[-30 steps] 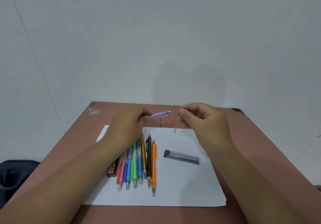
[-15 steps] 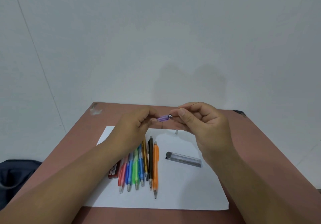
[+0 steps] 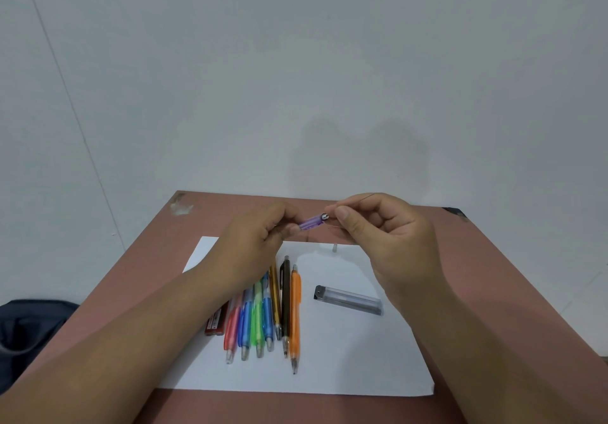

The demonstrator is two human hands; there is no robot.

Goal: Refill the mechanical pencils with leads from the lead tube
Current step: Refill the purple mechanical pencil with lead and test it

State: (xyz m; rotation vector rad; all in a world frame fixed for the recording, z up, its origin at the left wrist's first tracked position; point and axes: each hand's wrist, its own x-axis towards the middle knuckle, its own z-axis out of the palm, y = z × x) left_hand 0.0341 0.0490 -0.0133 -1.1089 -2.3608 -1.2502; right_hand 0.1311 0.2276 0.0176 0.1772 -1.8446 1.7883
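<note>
Gripping the purple pencil [image 3: 312, 222] just above frame centre, the left hand [image 3: 260, 242] keeps its open end aimed right. Half a second ago the right hand [image 3: 388, 236] was pressed against that end; now it has drawn slightly back, thumb and forefinger pinching a thin lead [image 3: 363, 197], so the insertion looks unfinished. Lower centre, the other pencils [image 3: 263, 312] lie on the white paper [image 3: 362, 358]; the lead tube [image 3: 348, 300] lies right of them.
</note>
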